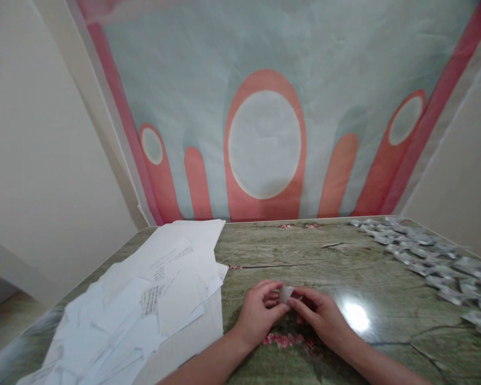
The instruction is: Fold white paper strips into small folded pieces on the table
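Observation:
Both my hands meet low over the middle of the green table point(304, 251). Between them is a small folded white paper piece point(286, 293). My left hand point(260, 314) pinches its left side with curled fingers. My right hand point(323, 314) pinches its right side, fingers also bent in. The paper sits just above the tabletop, mostly hidden by my fingertips.
A loose heap of white paper sheets point(152, 294), some with printed text, covers the left of the table. Several small folded paper pieces point(428, 256) lie in rows at the right. A pink and pale blue patterned wall hanging point(264, 133) is behind.

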`<state>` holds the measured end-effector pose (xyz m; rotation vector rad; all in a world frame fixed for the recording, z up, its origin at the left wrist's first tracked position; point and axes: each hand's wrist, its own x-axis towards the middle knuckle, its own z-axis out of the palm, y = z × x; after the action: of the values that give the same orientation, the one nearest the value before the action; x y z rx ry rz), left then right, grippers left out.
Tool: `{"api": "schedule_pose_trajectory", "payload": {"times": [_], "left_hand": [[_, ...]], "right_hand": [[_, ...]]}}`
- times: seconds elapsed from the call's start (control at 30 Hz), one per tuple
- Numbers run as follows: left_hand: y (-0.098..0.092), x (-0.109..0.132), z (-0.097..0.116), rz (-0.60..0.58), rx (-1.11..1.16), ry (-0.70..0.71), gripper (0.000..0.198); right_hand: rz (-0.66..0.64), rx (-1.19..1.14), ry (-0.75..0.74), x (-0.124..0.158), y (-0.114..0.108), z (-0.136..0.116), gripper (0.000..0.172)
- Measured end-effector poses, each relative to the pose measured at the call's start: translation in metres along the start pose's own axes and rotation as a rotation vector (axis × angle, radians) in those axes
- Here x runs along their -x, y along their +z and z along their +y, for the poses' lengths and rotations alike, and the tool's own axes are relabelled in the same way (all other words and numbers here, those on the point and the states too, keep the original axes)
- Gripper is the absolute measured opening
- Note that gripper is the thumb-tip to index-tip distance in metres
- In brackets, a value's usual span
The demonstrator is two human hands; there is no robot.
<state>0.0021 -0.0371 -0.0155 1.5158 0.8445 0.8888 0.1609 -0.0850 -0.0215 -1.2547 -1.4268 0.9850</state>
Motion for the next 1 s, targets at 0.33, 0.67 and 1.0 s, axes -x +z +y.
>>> {"api": "schedule_pose_trajectory", "payload": {"times": [0.33,0.67,1.0], "left_hand": [[-0.0005,-0.002,0.001,-0.041,0.208,-0.114,0.046],[-0.0007,-0.0034,0.004,-0.032,0.155,-0.111,0.04],[0.0013,0.0008,0.0018,-0.051,-0.121,0.087,0.033]], "right_hand": [[0.013,0.011,-0.003,-0.0006,-0.0018,0.0011,0.027],[0.023,0.073,-0.011,0.0,-0.003,0.0074,0.031],[0.086,0.37,-0.176,0.0019,-0.0067,0.0062,0.026]]}}
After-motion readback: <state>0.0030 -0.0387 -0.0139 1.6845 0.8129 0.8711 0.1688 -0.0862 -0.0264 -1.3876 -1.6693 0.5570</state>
